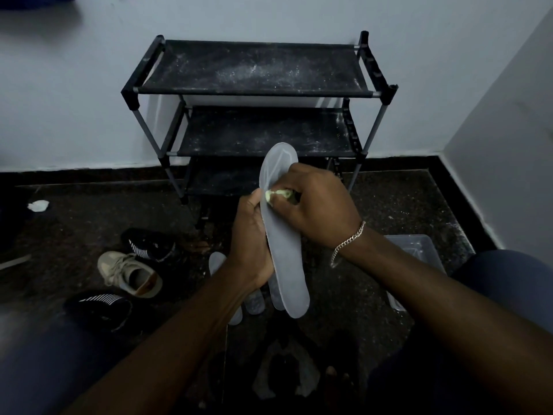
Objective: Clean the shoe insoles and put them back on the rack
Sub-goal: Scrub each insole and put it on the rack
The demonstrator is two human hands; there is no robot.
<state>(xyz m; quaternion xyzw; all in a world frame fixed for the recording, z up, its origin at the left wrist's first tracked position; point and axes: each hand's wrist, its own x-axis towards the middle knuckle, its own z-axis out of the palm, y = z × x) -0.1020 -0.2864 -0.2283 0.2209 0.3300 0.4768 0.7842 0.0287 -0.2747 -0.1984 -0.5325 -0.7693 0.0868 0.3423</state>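
Observation:
My left hand (251,238) grips a long grey insole (285,265) by its left edge and holds it upright in front of me. My right hand (314,205) is curled round a small pale green brush (276,195) whose head presses on the insole's upper half. Other grey insoles (217,262) lie on the dark floor below my left forearm, partly hidden by it. A black three-tier shoe rack (254,70) stands against the wall straight ahead, its dusty shelves bare.
Two black striped shoes (149,242) (98,305) and a beige sneaker (130,274) lie on the floor at the left. A clear plastic tub (416,250) sits at the right beside my knee. A crumpled white scrap (38,205) lies far left.

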